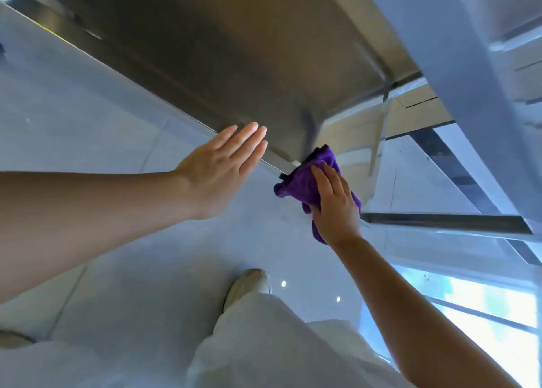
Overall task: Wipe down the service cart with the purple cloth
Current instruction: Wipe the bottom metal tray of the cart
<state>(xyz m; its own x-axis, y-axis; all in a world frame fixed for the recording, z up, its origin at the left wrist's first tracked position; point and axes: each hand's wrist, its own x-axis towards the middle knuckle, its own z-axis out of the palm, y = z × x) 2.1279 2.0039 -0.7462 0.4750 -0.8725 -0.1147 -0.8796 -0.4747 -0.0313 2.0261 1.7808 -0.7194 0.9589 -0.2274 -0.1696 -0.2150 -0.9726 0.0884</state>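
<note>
The stainless steel service cart (234,65) fills the upper middle of the head view, its shelf running diagonally from upper left down to a near corner. The purple cloth (302,185) is bunched against that near corner and its upright post. My right hand (334,203) holds the cloth there, fingers laid over it and the thumb curled round its lower edge. My left hand (223,167) is held flat with straight fingers, its fingertips at the shelf's front rim, holding nothing.
Glossy pale floor tiles (88,123) lie below and left of the cart. My white trouser leg and shoe (246,285) stand just under the hands. A pale frame or table leg (457,79) slants down the right side, with dark floor strips beyond.
</note>
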